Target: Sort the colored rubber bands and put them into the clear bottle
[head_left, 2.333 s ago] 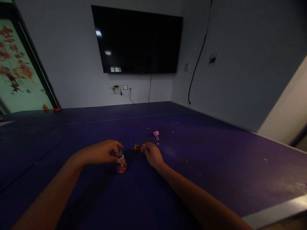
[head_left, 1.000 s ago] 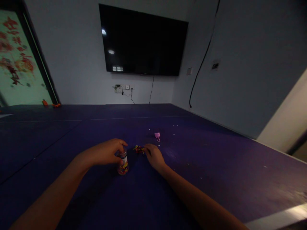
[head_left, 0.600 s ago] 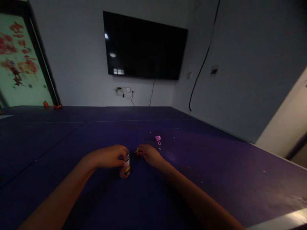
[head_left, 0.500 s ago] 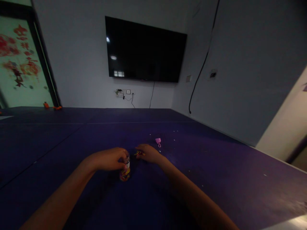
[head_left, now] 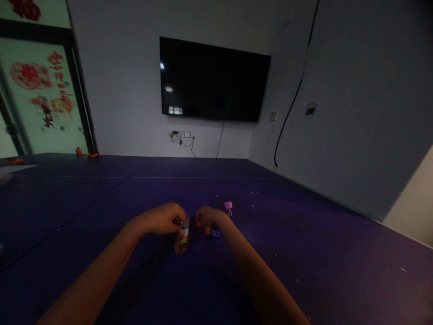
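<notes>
A small clear jar point(head_left: 181, 245) stands upright on the purple surface, its lower part filled with colourful loops. My left hand point(head_left: 167, 218) is closed around its rim, thumb on the near side; some fingertips are hidden at the mouth. Just right of the jar, my right hand point(head_left: 209, 216) points down with curled fingers, an orange bit showing at the fingertips. Beneath its palm lies a small heap of colourful elastic bands point(head_left: 209, 231), with pale loops at the right end. A pink lid-like piece with a loop point(head_left: 228, 206) rests beyond the right hand.
The purple surface point(head_left: 101, 203) reaches back to the wall and has white specks on it. A television point(head_left: 213, 81) hangs on the wall above sockets point(head_left: 184, 134). A black cable point(head_left: 287, 113) dangles at the right. Orange objects point(head_left: 93, 155) sit by the door at the left.
The view has tilted up and turned a little left. Elastic bands that showed at my right fingers now lie in a heap under that hand. My left hand stays on the jar.
</notes>
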`<action>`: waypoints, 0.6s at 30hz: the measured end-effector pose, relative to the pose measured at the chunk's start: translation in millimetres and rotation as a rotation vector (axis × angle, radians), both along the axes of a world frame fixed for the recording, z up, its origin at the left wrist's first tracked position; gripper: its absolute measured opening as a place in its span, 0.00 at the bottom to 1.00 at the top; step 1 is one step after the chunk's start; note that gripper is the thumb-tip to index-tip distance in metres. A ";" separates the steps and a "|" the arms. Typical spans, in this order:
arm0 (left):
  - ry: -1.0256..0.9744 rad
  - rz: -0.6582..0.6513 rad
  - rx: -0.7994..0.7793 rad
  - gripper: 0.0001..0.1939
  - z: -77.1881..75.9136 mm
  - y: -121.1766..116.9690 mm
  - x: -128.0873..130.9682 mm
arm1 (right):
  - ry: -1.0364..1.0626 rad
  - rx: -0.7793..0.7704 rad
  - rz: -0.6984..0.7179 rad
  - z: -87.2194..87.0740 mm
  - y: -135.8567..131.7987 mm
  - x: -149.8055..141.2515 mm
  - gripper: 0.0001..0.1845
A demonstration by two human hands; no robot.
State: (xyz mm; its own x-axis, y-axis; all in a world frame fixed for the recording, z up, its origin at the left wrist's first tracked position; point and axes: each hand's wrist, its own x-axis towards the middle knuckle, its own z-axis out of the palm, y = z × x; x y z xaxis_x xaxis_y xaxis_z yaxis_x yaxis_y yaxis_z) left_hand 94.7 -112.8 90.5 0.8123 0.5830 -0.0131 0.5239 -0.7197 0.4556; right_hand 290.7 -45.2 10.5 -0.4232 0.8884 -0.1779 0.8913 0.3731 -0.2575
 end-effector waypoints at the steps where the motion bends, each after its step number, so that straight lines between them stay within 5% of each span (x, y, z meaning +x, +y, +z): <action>1: 0.003 0.000 -0.003 0.07 0.9 4.3 1.0 | -0.004 0.009 0.013 -0.9 1.1 -0.6 0.13; 10: -0.030 0.116 -0.005 0.06 -4.0 37.2 27.0 | 0.021 0.095 -0.009 0.5 -1.3 7.5 0.12; 18: -0.126 0.165 0.053 0.08 -15.6 42.0 26.8 | 0.083 0.224 -0.073 21.2 -0.5 23.7 0.10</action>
State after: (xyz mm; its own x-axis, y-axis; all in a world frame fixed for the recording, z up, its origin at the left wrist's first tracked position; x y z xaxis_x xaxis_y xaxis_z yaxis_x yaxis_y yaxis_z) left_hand 121.5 -70.8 75.0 0.6992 0.7053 0.1168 0.5780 -0.6538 0.4884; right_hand 314.4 -45.7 31.7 -0.3612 0.9306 0.0598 0.8973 0.3643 -0.2492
